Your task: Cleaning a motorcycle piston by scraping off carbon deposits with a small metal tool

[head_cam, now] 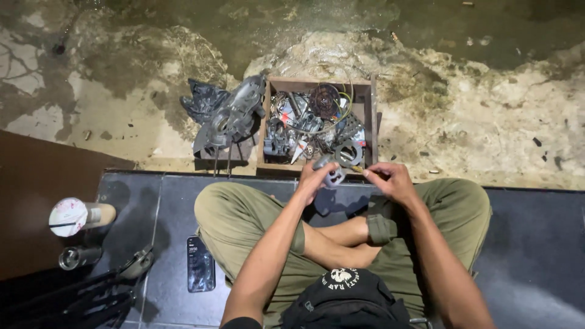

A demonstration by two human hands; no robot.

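The one camera sits on my head, looking steeply down over my crossed legs. It sees my lap close up, with the wooden box [317, 125] on the floor [487, 122] just beyond.

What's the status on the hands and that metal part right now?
Left hand shut on grey metal part. Right hand pinching a thin tool against it. Wooden box of parts just ahead; nothing blocking.

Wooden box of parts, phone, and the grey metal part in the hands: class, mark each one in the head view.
Wooden box [372, 116], head view, right wall.
Phone [200, 264], head view, middle of its screen.
Grey metal part [334, 176], head view, its body below the left hand's fingers.
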